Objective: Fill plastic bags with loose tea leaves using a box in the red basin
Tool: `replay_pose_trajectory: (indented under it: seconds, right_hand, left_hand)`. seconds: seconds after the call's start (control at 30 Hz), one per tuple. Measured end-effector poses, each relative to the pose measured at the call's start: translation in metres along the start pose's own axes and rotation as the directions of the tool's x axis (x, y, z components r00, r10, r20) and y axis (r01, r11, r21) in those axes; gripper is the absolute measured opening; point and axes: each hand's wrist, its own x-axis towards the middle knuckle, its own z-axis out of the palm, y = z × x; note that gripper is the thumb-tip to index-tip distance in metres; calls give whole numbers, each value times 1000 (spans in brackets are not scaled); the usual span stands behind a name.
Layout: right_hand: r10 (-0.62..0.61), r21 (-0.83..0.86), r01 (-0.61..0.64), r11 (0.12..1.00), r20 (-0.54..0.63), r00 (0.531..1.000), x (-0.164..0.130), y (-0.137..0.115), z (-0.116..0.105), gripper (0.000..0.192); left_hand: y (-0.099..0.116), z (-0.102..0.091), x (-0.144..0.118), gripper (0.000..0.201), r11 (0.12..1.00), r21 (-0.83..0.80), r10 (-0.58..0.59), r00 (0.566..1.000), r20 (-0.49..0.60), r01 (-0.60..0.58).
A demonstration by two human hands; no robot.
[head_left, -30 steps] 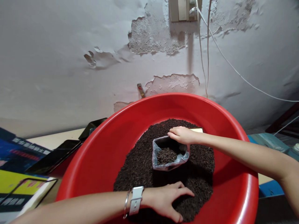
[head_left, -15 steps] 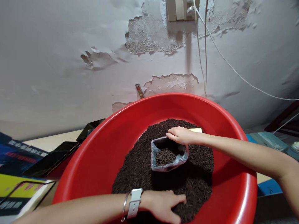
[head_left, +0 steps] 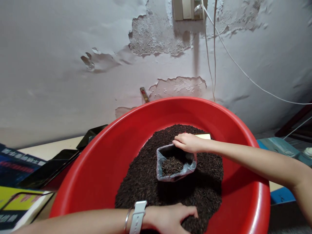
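Note:
A large red plastic tub (head_left: 90, 175) holds a spread of dark, dried, twisted leaf shreds (head_left: 143, 169) that look like loose tea. My right hand (head_left: 187, 142) grips the far right rim of a square, clear-plastic-lined container (head_left: 175, 178), which stands among the shreds, partly filled with the same stuff (head_left: 172, 165). Its outer walls are in dark shadow. Low in the tub, my left hand (head_left: 168, 219), wearing a white watch and a silver bangle, reaches into the shreds with thumb and fingers apart; the lower fingers run out of view.
A pale yellow card-like piece (head_left: 204, 136) lies behind my right wrist. Black trays (head_left: 52, 165) and printed packages (head_left: 19, 201) stand left of the tub. Behind is a peeling wall (head_left: 60, 81) with a socket (head_left: 187, 9) and hanging cables (head_left: 240, 67).
My left hand has shifted slightly down and to the right through the shreds. My right hand keeps its grip on the container, almost unmoved. The view has shifted a little.

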Motion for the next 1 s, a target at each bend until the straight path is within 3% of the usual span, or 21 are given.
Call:
replay_pose_trajectory:
  seconds: [0.17,0.3,0.37,0.5,0.57,0.77,1.0]
  right_hand:
    - [-15,-16,14,1000,-10,1000,0,0,1,34]
    - [-17,-21,17,1000,-22,1000,0,2,4,34]
    - [-23,-20,22,1000,-27,999,1,3,4,34]
    - [-29,-16,28,999,-12,1000,0,2,3,35]
    - [-38,-12,38,999,-3,999,-1,2,2,35]
    - [-36,-5,36,999,5,999,-2,1,0,35]
    - [-27,5,27,1000,-12,1000,-1,2,1,35]
  left_hand:
    - [14,-12,-10,49,995,-5,95,988,-120,-96]
    - [36,-33,-31,35,982,0,175,919,-353,-186]
    - [40,-44,-40,27,980,17,179,837,-518,-200]
    - [32,-60,-45,19,992,45,102,544,-833,-118]
    - [24,-64,-41,22,995,55,86,474,-876,-80]
    - [11,-65,-33,29,998,67,62,486,-872,-7]
    - [5,-69,-31,33,988,119,63,454,-889,96]
